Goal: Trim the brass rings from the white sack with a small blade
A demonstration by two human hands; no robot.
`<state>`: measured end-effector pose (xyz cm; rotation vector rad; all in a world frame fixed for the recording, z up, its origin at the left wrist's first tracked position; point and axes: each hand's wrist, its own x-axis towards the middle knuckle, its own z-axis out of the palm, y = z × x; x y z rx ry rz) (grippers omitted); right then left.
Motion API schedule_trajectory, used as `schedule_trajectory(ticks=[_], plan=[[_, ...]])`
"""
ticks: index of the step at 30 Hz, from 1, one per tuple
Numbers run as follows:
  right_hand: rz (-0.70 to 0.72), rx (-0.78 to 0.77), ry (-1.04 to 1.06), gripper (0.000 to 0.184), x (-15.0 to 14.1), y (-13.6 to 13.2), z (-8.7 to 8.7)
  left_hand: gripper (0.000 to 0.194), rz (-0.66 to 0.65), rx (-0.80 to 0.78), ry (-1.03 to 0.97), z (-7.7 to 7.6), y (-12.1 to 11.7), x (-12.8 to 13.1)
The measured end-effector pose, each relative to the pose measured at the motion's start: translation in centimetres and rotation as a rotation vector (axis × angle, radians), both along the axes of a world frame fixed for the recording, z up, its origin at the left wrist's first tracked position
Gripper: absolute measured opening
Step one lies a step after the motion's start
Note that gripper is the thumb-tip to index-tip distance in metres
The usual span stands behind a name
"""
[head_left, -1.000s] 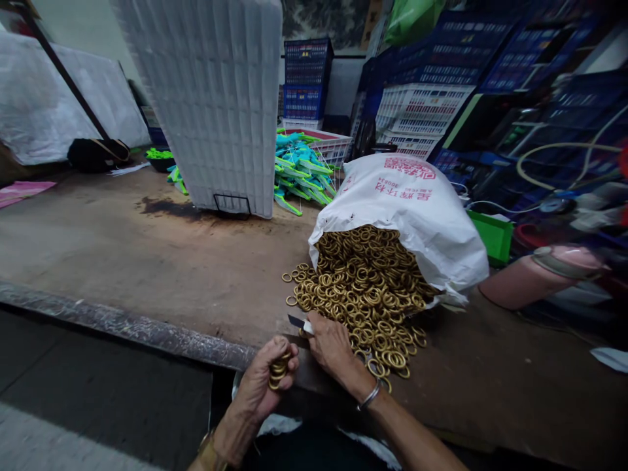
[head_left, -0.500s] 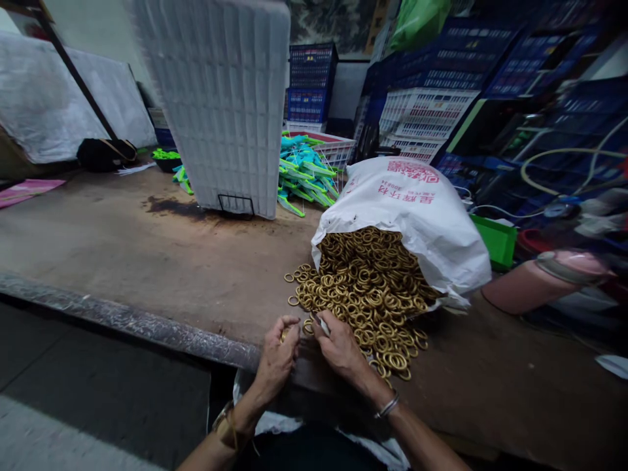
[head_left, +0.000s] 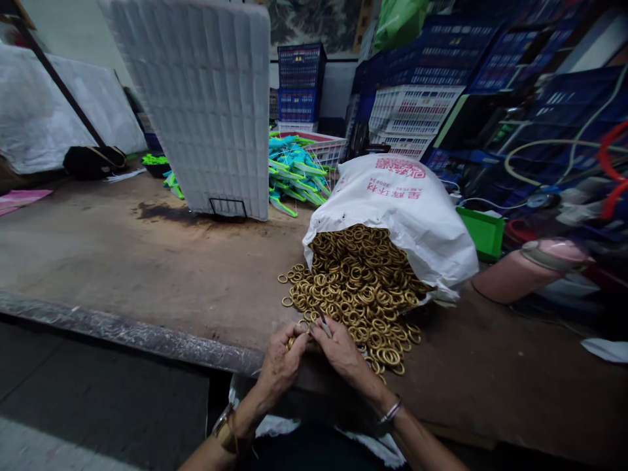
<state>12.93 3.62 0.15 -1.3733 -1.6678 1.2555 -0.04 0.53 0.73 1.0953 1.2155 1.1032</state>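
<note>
My left hand (head_left: 280, 363) is closed around a few brass-coloured rings (head_left: 290, 342), its thumb and fingertips at the table's front edge. My right hand (head_left: 341, 350) pinches a small blade-like tool (head_left: 325, 325) with a dark tip; its exact kind is too small to tell. The fingertips of both hands nearly meet, and a ring shows between them. Just beyond them lies a heap of brass-coloured rings (head_left: 356, 288), spilling from the mouth of a white sack (head_left: 397, 196) with red print.
A tall pale ribbed plastic panel (head_left: 210, 118) stands on the table (head_left: 147, 261). Behind it lie blue and green plastic pieces (head_left: 297, 170). Right of the sack are a pink bottle (head_left: 530, 268) and a green tray (head_left: 481, 232). Stacked crates (head_left: 417, 108) fill the back.
My left hand has moved right, its fingertips now close to the right hand's. The tool in my right hand shows more plainly. The whole view has shifted slightly.
</note>
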Motion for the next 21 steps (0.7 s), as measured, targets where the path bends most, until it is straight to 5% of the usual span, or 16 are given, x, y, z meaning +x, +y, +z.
schedule_trajectory(ticks=[6, 13, 18, 21], plan=[[-0.022, -0.001, -0.015, 0.024, 0.2, -0.2, 0.3, 0.030, -0.127, -0.312, -0.279, -0.6, -0.1, -0.1], [-0.003, -0.047, 0.010, 0.024, 0.5, -0.3, 0.0, 0.031, -0.118, -0.262, -0.321, -0.4, -0.4, 0.0], [0.072, 0.159, -0.266, 0.014, 0.9, -1.3, -0.1, 0.032, -0.123, -0.180, -0.277, -0.4, -0.6, -0.3], [0.173, 0.222, -0.422, 0.024, 0.9, -2.0, 0.0, 0.030, -0.133, -0.151, -0.259, -0.6, -0.7, -0.4]])
